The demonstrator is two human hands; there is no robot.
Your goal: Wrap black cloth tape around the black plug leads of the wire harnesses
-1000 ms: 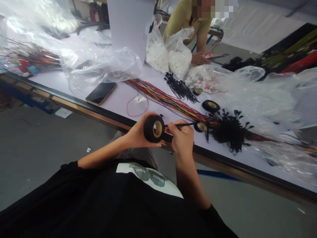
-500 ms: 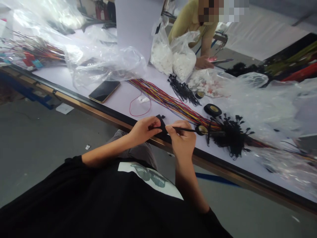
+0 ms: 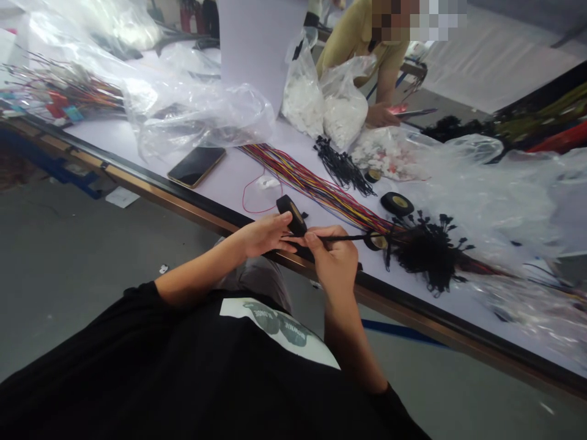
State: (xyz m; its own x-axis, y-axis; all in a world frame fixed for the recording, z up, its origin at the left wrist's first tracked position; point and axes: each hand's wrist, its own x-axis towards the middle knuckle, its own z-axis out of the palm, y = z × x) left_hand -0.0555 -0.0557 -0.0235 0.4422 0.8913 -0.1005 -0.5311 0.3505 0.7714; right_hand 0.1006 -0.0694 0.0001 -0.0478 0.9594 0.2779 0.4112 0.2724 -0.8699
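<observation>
Near the table's front edge, my left hand (image 3: pixel 270 235) has its thumb on a roll of black tape (image 3: pixel 290 215), with the other fingers stretched out below it. Close beside it, my right hand (image 3: pixel 337 247) pinches a black taped cable (image 3: pixel 346 238) between thumb and fingers. This cable runs right towards a pile of black cables with connectors (image 3: pixel 426 253). Behind my hands a long bundle of red, yellow and black wires (image 3: pixel 312 186) lies across the table. The tape's free end is hard to make out between my hands.
More tape rolls, one (image 3: pixel 397 204) behind the wires, lie on the table (image 3: pixel 206 190). A phone (image 3: pixel 197 167) is at the left near the edge. Plastic bags (image 3: pixel 346 116) of white parts stand at the back, where another person (image 3: pixel 348 36) holds something. Clear plastic sheeting (image 3: pixel 504 189) covers the right side.
The tape roll has turned up into plain view above my left hand, whose fingers have straightened. My right hand keeps its pinch on the cable and has shifted only slightly.
</observation>
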